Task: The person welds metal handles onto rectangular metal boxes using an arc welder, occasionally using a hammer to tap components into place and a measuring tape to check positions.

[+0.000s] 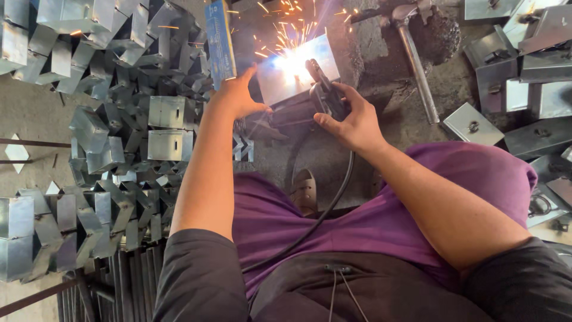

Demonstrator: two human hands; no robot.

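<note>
1. Left hand (237, 94) is stretched out away from the body, forearm running up from the near left, fingers spread fairly wide with the thumb sticking out to the right. It's braced against the left edge of the metal box (296, 80), more steadying than gripping

2. Right hand (351, 119) comes in from the near right, wrist bent, fingers wrapped tight around the black welding holder (322, 89). The holder's tip points at the box's face

3. So the box sits on the far side of both hands, pretty much dead centre, between them. Left hand touches it on its left side, the holder meets it near the top middle, right where the sparks (292, 36) are flying up and out

4. A black cable (322, 214) drops from the holder toward the near side, over the purple trousers

5. Hard to see bits: the glare at the weld point washes out the exact contact spot, so I can't tell the rod itself. The box's lower edge is hidden behind the hands. Piles of grey metal boxes (119, 119) on the left and more on the right run off the frame, and a hammer (414, 59) lies far right of the work
</note>
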